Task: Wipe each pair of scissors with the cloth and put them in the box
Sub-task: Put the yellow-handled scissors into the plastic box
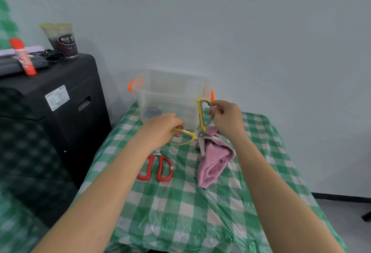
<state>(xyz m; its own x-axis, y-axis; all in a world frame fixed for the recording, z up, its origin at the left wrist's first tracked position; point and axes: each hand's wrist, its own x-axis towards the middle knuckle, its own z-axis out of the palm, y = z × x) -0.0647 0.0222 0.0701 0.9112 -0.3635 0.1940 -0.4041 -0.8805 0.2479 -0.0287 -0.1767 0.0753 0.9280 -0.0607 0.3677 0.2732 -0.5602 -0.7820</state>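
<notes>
Right now the person is standing at the table (200,222) with the yellow scissors (197,130) pulled wide open between both hands, just in front of the box (172,100). The left hand (162,130) is pinching one handle loop, which is lying nearly flat toward nine o'clock, and the right hand (226,120) is pinching the other loop, which is standing up toward twelve. The blades are pointing down toward six and poking into the pink cloth (212,162), which is lying crumpled on the table just below the right hand. The red scissors (158,164) are lying shut at about seven o'clock from the yellow pair, handles toward the person, with nobody touching them. The box is sitting at twelve o'clock against the wall, and something dark seems to be lying in its bottom. I'd judge the scissors to be light and stiff, with slick metal blades that bite, so the plastic loops look like the safe place to hold. The cloth looks soft and floppy; bunching it around a blade should be easy.
</notes>
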